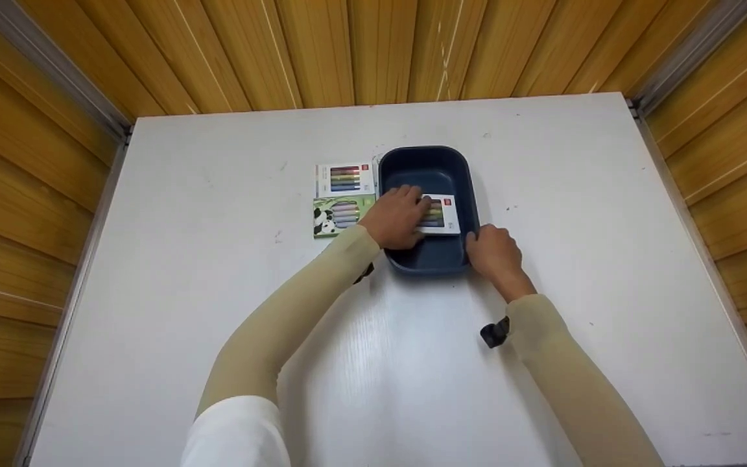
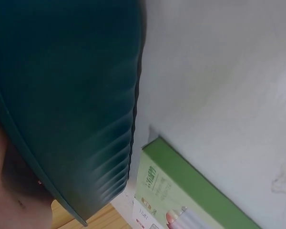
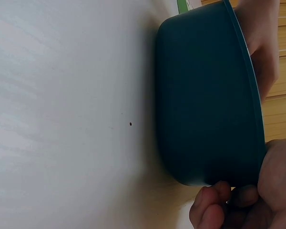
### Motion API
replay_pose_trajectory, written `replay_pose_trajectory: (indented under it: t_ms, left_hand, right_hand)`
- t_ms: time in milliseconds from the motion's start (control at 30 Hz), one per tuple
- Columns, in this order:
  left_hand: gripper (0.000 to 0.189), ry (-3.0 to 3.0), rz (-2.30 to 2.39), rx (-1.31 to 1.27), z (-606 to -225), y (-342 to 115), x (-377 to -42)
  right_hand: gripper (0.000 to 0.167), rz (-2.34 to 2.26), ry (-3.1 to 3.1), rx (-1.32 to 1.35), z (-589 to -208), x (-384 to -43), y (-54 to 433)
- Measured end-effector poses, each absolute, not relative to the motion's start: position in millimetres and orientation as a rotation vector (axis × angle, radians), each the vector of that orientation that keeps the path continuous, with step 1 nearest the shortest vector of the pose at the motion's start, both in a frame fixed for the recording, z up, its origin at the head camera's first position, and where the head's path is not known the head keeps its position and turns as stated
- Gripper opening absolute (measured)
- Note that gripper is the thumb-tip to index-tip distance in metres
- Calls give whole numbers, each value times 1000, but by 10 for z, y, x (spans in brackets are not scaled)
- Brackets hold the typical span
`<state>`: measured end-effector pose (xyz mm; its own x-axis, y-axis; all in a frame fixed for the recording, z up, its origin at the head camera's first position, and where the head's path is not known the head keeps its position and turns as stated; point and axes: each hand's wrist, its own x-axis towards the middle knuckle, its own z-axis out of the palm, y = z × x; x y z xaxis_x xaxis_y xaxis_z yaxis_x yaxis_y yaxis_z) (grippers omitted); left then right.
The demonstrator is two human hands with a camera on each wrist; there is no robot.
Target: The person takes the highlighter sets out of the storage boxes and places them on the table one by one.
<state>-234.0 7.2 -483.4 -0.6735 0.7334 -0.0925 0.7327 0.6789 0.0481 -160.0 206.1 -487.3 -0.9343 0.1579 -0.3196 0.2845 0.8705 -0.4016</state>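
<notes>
A dark blue plastic bin (image 1: 435,254) sits on the white table. My left hand (image 1: 396,217) reaches over its left wall and holds the left end of a white crayon box (image 1: 451,217) inside the bin. Its coloured sticks show through a window, and the hand covers part of it. My right hand (image 1: 495,253) grips the bin's right wall near the front corner, thumb at the rim and fingers outside, as the right wrist view shows. Left of the bin lie a green panda crayon box (image 1: 325,224), partly behind my left wrist, and another white crayon box (image 1: 345,180) beyond it.
The white table (image 1: 231,194) extends around the bin on all sides. Wood-patterned panels (image 1: 380,52) stand behind it and along both sides. A black wrist camera (image 1: 495,333) hangs below the right wrist.
</notes>
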Motion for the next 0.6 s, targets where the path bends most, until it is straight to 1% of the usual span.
replay_pose_trajectory:
  t_ms: [600]
  left_hand:
    - [58,2808,-2,1235,-4715,-3,-2289]
  right_hand:
    - [43,-678,2760,326,-4879,-1604,2067]
